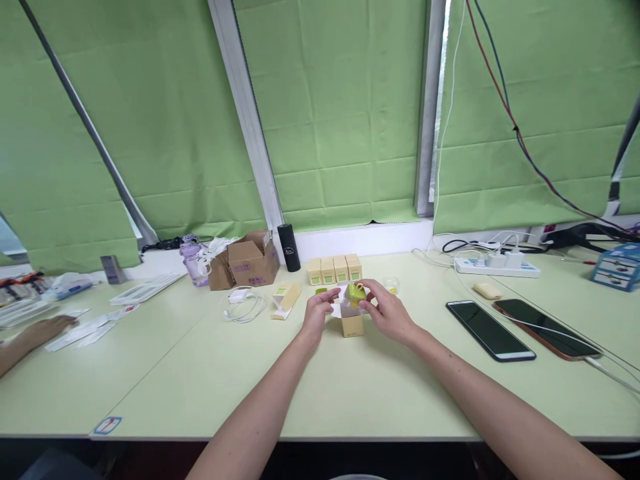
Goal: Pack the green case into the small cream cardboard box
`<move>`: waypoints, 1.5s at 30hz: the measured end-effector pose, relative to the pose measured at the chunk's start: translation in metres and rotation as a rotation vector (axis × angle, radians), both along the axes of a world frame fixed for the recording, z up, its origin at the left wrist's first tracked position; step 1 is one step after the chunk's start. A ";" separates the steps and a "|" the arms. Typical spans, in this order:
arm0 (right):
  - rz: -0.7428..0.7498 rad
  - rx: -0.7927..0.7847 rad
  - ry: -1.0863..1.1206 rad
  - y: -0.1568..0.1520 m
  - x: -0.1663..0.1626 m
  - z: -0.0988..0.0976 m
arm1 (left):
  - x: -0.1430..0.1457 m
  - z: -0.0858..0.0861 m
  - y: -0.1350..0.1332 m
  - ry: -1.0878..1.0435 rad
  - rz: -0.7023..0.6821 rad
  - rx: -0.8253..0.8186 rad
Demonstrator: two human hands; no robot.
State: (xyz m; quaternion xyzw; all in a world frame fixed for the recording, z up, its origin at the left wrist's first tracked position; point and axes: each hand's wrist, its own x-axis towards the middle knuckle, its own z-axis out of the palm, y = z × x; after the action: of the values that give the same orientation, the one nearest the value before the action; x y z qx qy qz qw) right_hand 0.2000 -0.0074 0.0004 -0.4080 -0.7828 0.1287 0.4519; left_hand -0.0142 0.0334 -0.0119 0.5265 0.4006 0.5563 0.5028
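A small open cardboard box (353,326) stands upright on the table before me, its white flaps raised. My left hand (316,315) is at the box's upper left, thumb and fingers closed on a white flap. Just above the box opening, my right hand (389,312) pinches a small green, rounded object (355,293) with a yellow loop on top. Whether that object's lower part is inside the box is hard to see. Behind my left fingertips lies a flat green piece (321,291), partly hidden.
Several small yellow boxes (334,269) stand in a row behind. An opened yellow carton (286,300), a white cable (245,305) and a brown box (254,259) are leftward. Two phones (490,331) and a power strip (497,265) lie right. Another person's hand (50,328) rests far left.
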 end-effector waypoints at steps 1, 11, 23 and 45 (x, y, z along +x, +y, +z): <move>0.000 0.006 -0.016 -0.001 0.000 0.000 | 0.000 -0.001 0.001 0.003 -0.002 0.006; -0.043 0.009 -0.148 -0.008 -0.004 0.000 | -0.001 -0.004 0.004 0.022 0.011 0.012; -0.047 -0.019 -0.128 -0.012 -0.011 -0.002 | 0.002 0.003 -0.002 0.004 -0.005 0.017; -0.182 -0.005 -0.148 -0.003 -0.026 -0.005 | 0.001 0.000 0.000 -0.002 -0.017 0.018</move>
State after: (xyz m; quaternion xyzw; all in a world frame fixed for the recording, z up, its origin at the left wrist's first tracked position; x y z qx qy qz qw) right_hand 0.1738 -0.0100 -0.0048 -0.4870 -0.7732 0.0584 0.4019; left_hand -0.0136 0.0331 -0.0120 0.5340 0.3906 0.5560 0.5032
